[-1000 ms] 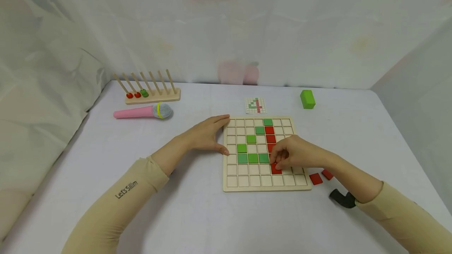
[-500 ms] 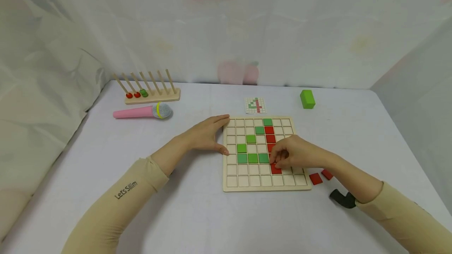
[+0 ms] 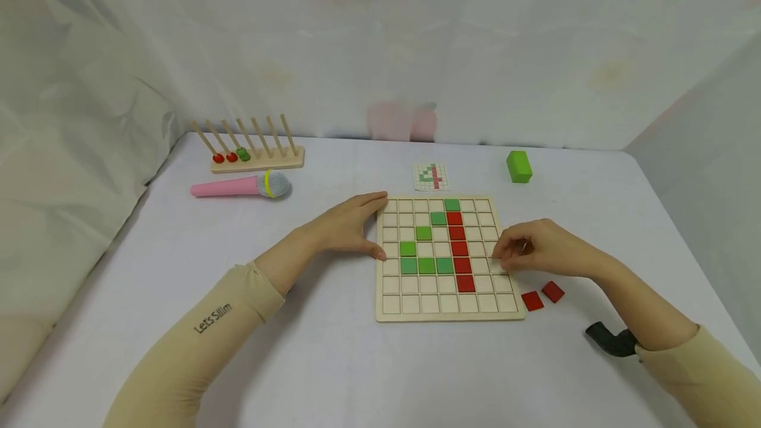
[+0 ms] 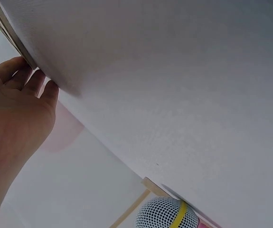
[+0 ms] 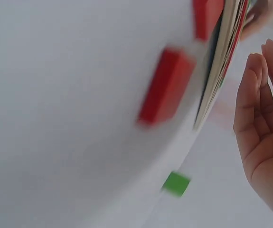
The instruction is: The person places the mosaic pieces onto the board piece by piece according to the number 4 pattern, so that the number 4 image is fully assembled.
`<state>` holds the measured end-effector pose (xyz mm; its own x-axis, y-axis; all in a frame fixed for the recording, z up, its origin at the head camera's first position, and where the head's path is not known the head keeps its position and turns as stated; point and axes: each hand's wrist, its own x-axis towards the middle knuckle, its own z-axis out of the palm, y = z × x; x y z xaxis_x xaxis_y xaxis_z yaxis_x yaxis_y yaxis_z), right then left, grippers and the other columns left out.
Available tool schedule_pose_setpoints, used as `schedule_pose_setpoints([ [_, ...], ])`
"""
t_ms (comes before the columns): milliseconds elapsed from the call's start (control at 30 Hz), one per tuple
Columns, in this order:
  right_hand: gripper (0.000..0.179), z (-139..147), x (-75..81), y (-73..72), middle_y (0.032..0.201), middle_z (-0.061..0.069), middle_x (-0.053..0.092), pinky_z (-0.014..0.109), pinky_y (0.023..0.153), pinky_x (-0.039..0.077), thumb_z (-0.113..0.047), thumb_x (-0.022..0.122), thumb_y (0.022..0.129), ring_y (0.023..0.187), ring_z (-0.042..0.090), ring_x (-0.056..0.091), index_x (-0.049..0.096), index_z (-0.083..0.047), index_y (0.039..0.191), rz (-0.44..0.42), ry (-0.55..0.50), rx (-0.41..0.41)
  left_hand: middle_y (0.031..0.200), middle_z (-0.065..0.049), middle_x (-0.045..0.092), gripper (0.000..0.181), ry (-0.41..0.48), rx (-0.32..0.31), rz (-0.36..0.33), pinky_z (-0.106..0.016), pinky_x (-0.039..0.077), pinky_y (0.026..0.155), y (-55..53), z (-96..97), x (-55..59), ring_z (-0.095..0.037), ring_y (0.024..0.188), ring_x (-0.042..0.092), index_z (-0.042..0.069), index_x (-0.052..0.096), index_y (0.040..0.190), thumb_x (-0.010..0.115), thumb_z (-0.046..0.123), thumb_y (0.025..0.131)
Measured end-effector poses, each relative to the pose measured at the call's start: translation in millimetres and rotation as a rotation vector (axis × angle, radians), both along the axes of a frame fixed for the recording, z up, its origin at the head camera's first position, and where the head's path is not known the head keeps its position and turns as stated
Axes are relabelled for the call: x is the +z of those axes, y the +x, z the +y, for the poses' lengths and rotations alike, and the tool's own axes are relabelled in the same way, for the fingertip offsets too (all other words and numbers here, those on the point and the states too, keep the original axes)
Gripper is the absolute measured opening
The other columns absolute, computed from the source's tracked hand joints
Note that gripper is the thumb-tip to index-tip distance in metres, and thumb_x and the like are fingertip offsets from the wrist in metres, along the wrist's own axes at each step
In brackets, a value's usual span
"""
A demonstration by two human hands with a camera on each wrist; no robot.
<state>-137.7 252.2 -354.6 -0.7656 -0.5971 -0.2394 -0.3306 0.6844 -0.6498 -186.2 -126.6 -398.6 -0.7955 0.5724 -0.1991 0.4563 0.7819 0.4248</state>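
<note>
A wooden grid board (image 3: 392,306) lies on the table, with green tiles (image 3: 426,265) and a column of red tiles (image 3: 458,248) set in its squares. Along the board's left edge my left hand (image 3: 347,225) rests with thumb and fingers spread, touching the rim. My right hand (image 3: 549,248) hovers by the board's right edge, fingers loosely bent and nothing held. Two loose red tiles (image 3: 532,301) lie just right of the board, below that hand; they also appear as blurred red pieces (image 5: 166,87) in the right wrist view.
A small pattern card (image 3: 431,177) lies behind the board. At back right stands a green block (image 3: 520,167). A peg rack (image 3: 261,160) with small fruit pieces and a pink toy microphone (image 3: 238,186) are at left. White cloth hangs behind the table.
My right hand has lifted off the lowest red tile and moved right to the board's edge, leaving the tile in its square. The left hand has stayed in place.
</note>
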Motion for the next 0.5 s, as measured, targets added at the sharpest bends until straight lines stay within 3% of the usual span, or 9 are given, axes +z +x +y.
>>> schedule_pose_setpoints([
  [267, 0.011, 38, -2.3, 2.8, 0.087, -0.008, 0.071, 0.019, 0.075, 0.056, -0.023, 0.077, 0.086, 0.078, 0.002, 0.062, 0.073, -0.021, 0.097, -0.01, 0.031, -0.066, 0.167, 0.0, 0.02, 0.119, -0.001, -0.008, 0.007, -0.044, 0.024, 0.127, 0.3, -0.8, -0.1, -0.026, 0.154, 0.024, 0.011, 0.025, 0.157, 0.079, 0.068, 0.067],
  [500, 0.013, 63, -7.6, 2.7, 0.087, -0.009, 0.07, 0.019, 0.074, 0.056, -0.023, 0.077, 0.085, 0.079, 0.003, 0.061, 0.072, -0.023, 0.097, -0.025, 0.043, -0.023, 0.167, -0.001, 0.02, 0.12, -0.001, -0.01, 0.014, -0.043, 0.024, 0.127, -0.2, 0.2, 0.7, -0.026, 0.154, 0.024, 0.011, 0.025, 0.157, 0.078, 0.069, 0.067],
])
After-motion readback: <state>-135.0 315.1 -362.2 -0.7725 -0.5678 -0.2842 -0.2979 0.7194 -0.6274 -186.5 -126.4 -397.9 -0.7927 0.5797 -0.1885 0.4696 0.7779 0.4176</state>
